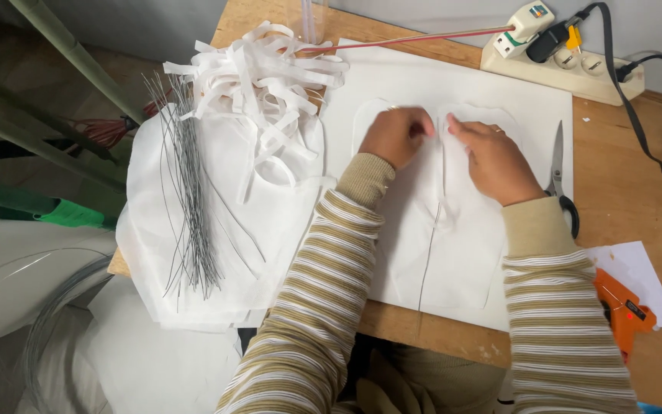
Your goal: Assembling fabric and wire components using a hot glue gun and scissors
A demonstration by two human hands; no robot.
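My left hand and my right hand rest side by side on a white petal-shaped fabric piece that lies on a large white sheet. Both hands press down on the fabric with fingertips nearly touching at its middle. A thin grey wire runs lengthwise down the fabric from under my hands toward the table's near edge. Whether my fingers pinch the wire is hidden by the hands.
A bundle of thin wires lies on stacked white fabric at the left, below a heap of white strips. Scissors lie right of my right hand. An orange glue gun and a power strip sit at the right.
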